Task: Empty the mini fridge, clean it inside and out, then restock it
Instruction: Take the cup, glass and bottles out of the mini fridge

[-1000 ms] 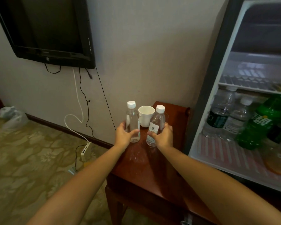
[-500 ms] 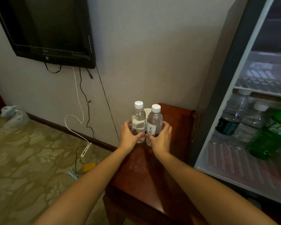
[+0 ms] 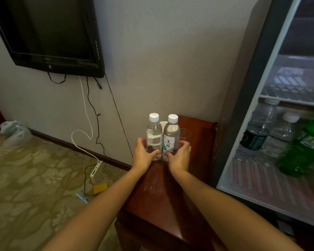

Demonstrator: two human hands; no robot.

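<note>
Two hands busy | left hand curled round clear water bottle | right hand curled round labelled water bottle | both upright, touching, near far edge of wooden table | white cup, glass just behind | mini fridge open at right, green bottle inside

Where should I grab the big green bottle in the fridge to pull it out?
Hold the green bottle round its labelled middle, probably, coming straight in through the fridge's open front. Water bottles stand close on its left, and its top runs out of the picture.
</note>
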